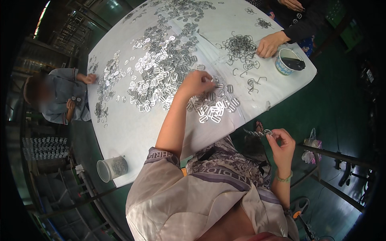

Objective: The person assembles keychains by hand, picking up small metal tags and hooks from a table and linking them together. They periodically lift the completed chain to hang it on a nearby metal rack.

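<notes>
My left hand (197, 83) reaches over the table with its fingers curled together, at the right side of a large pile of flat silver slider buckles (161, 66). One buckle (216, 80) is right by the fingertips; whether they grip one is unclear. Loose buckles (215, 112) lie just in front of this hand. Off the table's near edge, my right hand (282, 144) is closed in a pinch on a short row of silver metal pieces (257, 133), which sticks out to the left of the fingers. Their exact shape is too small to tell.
Bent wire hooks (239, 48) lie in a heap at the right, by a co-worker's hand (271, 44) and a paper tub (284, 66). Another person (60, 94) works at the left edge. A clear plastic cup (112, 168) stands on the near-left corner; a metal frame (337, 154) is at right.
</notes>
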Motion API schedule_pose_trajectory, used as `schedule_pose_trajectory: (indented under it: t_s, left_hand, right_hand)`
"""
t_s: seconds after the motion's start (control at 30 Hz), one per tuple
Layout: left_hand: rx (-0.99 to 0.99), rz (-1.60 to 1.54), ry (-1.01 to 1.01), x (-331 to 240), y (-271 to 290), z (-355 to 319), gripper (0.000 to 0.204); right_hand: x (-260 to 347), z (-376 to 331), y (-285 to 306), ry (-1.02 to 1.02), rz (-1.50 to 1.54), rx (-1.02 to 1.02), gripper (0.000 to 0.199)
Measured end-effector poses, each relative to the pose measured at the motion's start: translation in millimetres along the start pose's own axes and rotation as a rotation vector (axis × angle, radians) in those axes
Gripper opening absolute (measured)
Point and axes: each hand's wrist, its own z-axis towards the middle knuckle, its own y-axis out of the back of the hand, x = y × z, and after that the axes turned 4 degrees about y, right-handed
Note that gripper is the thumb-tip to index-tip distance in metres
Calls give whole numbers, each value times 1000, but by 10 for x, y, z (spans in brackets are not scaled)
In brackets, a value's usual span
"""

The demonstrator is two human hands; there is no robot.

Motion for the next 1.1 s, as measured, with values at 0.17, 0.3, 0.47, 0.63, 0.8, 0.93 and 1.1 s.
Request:
schedule_pose_trajectory:
  t_s: [0.17, 0.3, 0.47, 0.63, 0.8, 0.93, 1.1]
  left_hand:
    - [22, 73, -105, 27, -167, 407, 18]
    - [-337, 52, -164, 30, -269, 1024, 15]
    - [-452, 338, -317, 128, -385, 1637, 13]
    - [-353, 565, -344, 53, -421, 1788, 12]
    - [-91, 629, -275, -64, -220, 1708, 13]
    - [-170, 700, -435, 42, -335, 1667, 14]
    - [-152, 751, -486, -87, -268, 1507, 13]
  right_hand:
    - [19, 3, -8, 11, -8, -4, 8]
    - [26, -14, 13, -3, -18, -15, 7]
    - [79, -10, 13, 0, -25, -19, 7]
    - [63, -39, 38, -3, -26, -47, 7]
    - [70, -28, 53, -4, -50, -40, 8]
    - [89, 14, 23, 8, -69, -29, 7]
    - [116, 30, -21, 28, -77, -34, 7]
